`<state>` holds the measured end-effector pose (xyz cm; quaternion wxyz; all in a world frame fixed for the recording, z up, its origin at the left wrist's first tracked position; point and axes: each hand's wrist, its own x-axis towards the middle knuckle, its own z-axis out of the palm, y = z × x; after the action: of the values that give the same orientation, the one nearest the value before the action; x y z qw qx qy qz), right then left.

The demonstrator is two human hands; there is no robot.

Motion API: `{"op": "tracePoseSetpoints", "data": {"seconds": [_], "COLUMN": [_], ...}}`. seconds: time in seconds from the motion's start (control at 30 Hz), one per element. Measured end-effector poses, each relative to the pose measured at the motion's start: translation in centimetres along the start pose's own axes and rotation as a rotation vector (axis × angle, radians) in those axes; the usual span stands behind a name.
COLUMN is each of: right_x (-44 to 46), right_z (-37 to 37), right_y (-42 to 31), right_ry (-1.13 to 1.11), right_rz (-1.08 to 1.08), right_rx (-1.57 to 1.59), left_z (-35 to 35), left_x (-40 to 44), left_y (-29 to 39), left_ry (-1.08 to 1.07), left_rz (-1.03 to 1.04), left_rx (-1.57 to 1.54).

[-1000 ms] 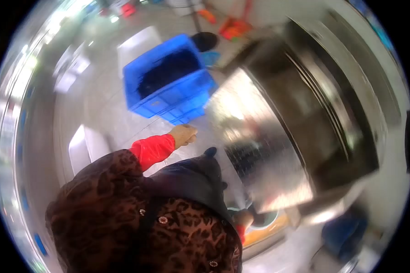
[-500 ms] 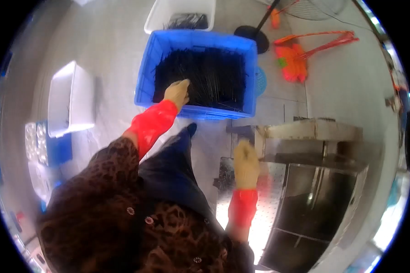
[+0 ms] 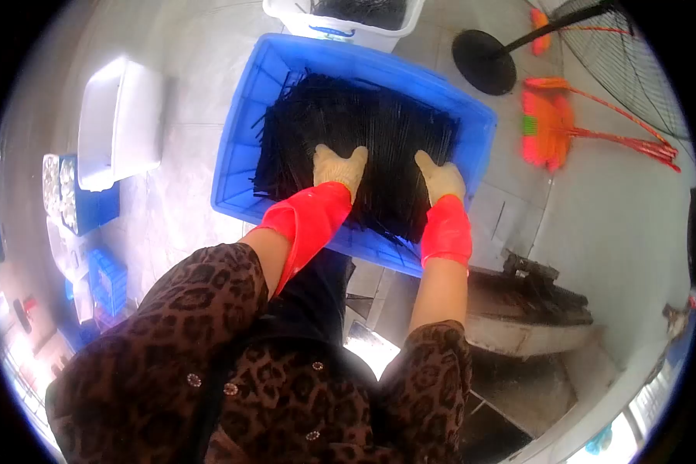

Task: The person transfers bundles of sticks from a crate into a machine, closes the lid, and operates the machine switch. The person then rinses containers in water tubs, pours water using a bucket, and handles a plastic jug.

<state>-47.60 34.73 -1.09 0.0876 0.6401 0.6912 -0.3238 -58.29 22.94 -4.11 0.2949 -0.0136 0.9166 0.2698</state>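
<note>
A blue plastic crate (image 3: 232, 147) is heaped with thin black strips (image 3: 387, 127), lying roughly lengthwise away from me. My left hand (image 3: 339, 168), in a cream glove with a red cuff, rests on the heap left of centre. Its thumb is spread from the fingers. At the right part of the same heap is my right hand (image 3: 443, 178), gloved alike, with the thumb pointing away from its fingers. Both hands touch the strips and look open, though some fingertips are hidden among them.
Behind the crate stands a white tub (image 3: 398, 27) holding more black pieces. An empty-looking white bin (image 3: 124, 124) is at the left. To the right are a round black fan base (image 3: 485, 62), orange brooms (image 3: 547, 127) and a low metal bench (image 3: 526, 329).
My right hand has moved from above the metal bench into the crate. My left hand has shifted right over the strips, its thumb now spread. The view has turned.
</note>
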Motion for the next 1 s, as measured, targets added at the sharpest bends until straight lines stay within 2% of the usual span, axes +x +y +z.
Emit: {"op": "tracePoseSetpoints", "data": {"seconds": [0.07, 0.23, 0.3, 0.37, 0.43, 0.47, 0.5, 0.57, 0.6, 0.67, 0.7, 0.73, 0.83, 0.87, 0.9, 1.0], "right_x": [-0.1, 1.6, 3.5, 3.8, 4.9, 3.7, 2.8, 1.7, 1.3, 2.2, 2.8, 1.9, 1.1, 0.8, 0.7, -0.4], "right_z": [1.1, 3.4, 5.1, 5.3, 7.4, 5.7, 5.5, 5.7, 5.7, 8.2, 9.5, 8.7, 9.8, 10.0, 9.8, 7.4], "right_y": [2.2, 2.7, 2.9, 1.5, 2.0, 0.0, -0.8, -1.7, -2.7, -2.6, -2.6, -3.5, -4.1, -4.3, -4.4, -5.0], "right_ry": [-0.093, -0.203, -0.343, -0.289, -0.428, -0.497, -0.494, -0.552, -0.598, -0.634, -0.681, -0.700, -0.722, -0.723, -0.722, -0.631], "right_rz": [-0.048, -0.055, -0.027, -0.069, -0.101, 0.013, 0.015, -0.192, -0.282, -0.278, -0.275, -0.228, -0.121, 0.011, 0.011, -0.100], "right_rx": [0.112, 0.091, 0.343, 0.284, 0.669, 0.723, 0.739, 0.886, 1.063, 1.128, 1.183, 1.257, 1.292, 1.331, 1.330, 1.230], "left_z": [-1.0, -0.7, -0.8, -1.2, -2.0, -1.8, -1.8, -2.1, -2.6, -2.5, -2.4, -2.7, -4.6, -5.0, -5.4, -6.0], "left_x": [-1.5, 0.5, 1.2, 1.8, 2.6, 3.4, 4.0, 4.6, 4.9, 6.2, 7.4, 8.1, 6.6, 6.9, 7.1, 4.5], "left_y": [-0.1, 0.4, 2.2, 3.7, 4.1, 3.7, 3.0, 2.3, 2.5, 1.8, 1.0, 0.7, 2.6, 2.6, 2.6, 4.6], "left_ry": [-0.017, -0.076, -0.057, -0.034, -0.184, -0.183, -0.237, -0.294, -0.372, -0.494, -0.501, -0.538, -0.573, -0.575, -0.572, -0.619], "left_rz": [0.006, 0.002, 0.012, 0.017, 0.054, 0.057, 0.093, 0.133, 0.171, 0.180, 0.188, 0.209, 0.188, 0.150, 0.110, 0.134], "left_rx": [-0.006, -0.027, 0.029, 0.080, 0.155, 0.164, 0.135, 0.120, 0.090, -0.087, -0.079, -0.136, -0.215, -0.165, -0.117, -0.275]}}
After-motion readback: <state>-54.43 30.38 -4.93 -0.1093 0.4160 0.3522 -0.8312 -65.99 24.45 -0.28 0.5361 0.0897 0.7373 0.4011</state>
